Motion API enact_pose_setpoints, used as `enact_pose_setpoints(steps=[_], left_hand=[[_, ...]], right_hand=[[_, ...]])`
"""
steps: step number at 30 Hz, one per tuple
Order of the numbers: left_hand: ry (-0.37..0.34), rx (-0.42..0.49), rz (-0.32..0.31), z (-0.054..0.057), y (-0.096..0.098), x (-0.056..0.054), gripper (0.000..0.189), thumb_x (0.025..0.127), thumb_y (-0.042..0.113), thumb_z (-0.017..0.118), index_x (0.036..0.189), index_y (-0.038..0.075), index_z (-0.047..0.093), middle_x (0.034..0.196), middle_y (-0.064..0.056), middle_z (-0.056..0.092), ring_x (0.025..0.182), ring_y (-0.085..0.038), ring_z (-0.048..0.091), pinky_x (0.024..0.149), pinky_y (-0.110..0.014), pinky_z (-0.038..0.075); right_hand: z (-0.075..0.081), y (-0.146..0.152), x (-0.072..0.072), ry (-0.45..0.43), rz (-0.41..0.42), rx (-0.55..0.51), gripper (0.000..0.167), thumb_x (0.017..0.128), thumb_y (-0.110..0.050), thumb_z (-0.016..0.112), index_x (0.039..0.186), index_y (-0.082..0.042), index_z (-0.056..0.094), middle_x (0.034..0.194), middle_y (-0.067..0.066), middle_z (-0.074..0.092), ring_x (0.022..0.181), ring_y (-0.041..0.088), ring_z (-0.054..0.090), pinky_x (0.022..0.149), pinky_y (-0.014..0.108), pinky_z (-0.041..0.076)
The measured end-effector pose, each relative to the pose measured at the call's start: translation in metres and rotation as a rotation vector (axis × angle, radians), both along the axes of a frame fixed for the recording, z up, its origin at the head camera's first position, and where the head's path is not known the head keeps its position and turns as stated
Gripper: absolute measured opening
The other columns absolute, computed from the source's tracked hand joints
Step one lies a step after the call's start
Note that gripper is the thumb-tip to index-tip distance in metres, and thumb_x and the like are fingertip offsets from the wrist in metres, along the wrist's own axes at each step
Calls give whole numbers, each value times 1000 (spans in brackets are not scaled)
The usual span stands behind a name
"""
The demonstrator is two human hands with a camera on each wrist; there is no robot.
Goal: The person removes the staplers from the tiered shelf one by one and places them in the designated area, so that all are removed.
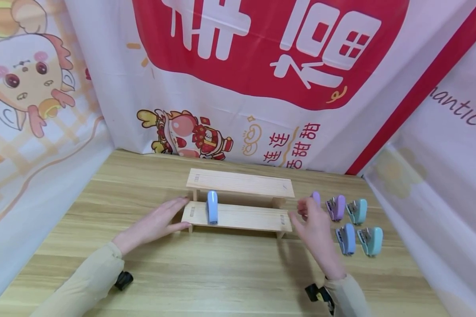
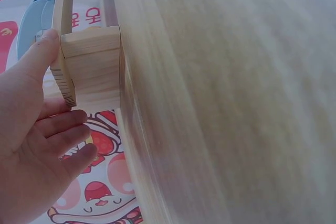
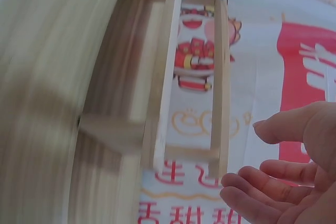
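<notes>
A two-step wooden rack [image 1: 242,216] stands on the table. One light blue stapler [image 1: 212,208] is on the left part of its lower step, long side running front to back. At the left end of that step is my left hand [image 1: 158,222]; in the left wrist view its thumb [image 2: 42,53] touches the board and the other fingers lie relaxed past the far corner. My right hand [image 1: 315,229] hovers by the rack's right end, fingers loosely bent and holding nothing. Part of a purple stapler [image 1: 316,197] shows behind it. The right wrist view shows a gap between thumb and fingers.
Right of my right hand stand several more staplers: a purple one [image 1: 336,208], a teal one [image 1: 357,211], a blue one [image 1: 346,239] and another teal one [image 1: 370,241]. Printed cloth [image 1: 222,110] hangs along the back and both sides of the wooden table [image 1: 222,277].
</notes>
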State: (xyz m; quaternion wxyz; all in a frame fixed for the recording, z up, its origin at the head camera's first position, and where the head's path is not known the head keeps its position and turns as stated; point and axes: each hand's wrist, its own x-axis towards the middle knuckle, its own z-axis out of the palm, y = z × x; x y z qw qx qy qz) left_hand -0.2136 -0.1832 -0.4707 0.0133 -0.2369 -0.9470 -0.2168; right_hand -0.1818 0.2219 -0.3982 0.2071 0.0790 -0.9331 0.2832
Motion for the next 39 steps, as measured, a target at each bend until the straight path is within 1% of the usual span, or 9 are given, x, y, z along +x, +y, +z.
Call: enact_pose_setpoints(steps=[3,8,13,16,21,25,28,34,39], left_hand=[[2,-2,-3,1,1,0,82,92,53,64,152,4,36,156,-21,39,141,-41,43,116,-61,38],[2,-3,-5,3,1,0,82,92,52,64,152,4,36,156,-21,40,141,-41,43,116,-61,38],[3,-5,-6,4,1,0,82,92,52,64,152,4,36,156,-21,39,141,-41,43,116,-61,38],[2,-8,-4,4,1,0,83,92,53,63,153,5,35,156,-21,39,142,-41,42,116,-60,38],[3,-13,-1,4,1,0,83,92,54,63,153,5,36,156,-21,39,141,-41,42,116,-60,38],[1,-14,0,4,1,1,82,92,52,64,152,4,36,156,-22,39,141,-42,42,116,-61,38],[-3,-12,4,4,1,1,82,92,51,64,152,4,36,156,-22,40,141,-41,42,116,-60,38],[8,-10,11,4,1,3,82,91,51,66,151,4,38,155,-23,41,140,-42,43,115,-61,38],[29,-10,7,3,1,3,80,91,51,66,150,4,40,154,-23,42,139,-42,45,113,-61,41]], right_hand=[[-1,-13,-2,59,59,-9,30,82,-3,77,105,6,60,93,21,68,84,33,70,74,44,64],[-4,-36,-5,136,139,16,29,80,-3,79,99,2,59,88,17,66,80,29,67,68,40,63],[-7,-57,-7,165,216,3,30,79,-3,81,97,3,58,85,17,65,75,27,66,63,38,61],[-9,-69,-7,167,254,-7,31,78,-3,81,97,4,58,86,18,65,75,26,66,63,37,61],[-11,-89,-5,134,282,5,31,80,-9,81,101,2,60,88,14,66,77,23,66,65,30,60],[-14,-104,-3,73,299,3,32,82,-12,80,104,1,61,90,13,66,78,22,65,67,25,59],[-16,-115,-2,44,321,-11,32,82,-12,80,105,0,61,91,13,66,78,22,65,68,24,58],[-20,-130,-4,27,364,-5,32,82,-13,80,104,-1,60,90,13,66,78,23,65,67,23,57],[-22,-141,-7,-38,375,-17,36,84,-16,79,109,1,60,94,14,66,81,25,66,69,25,58]])
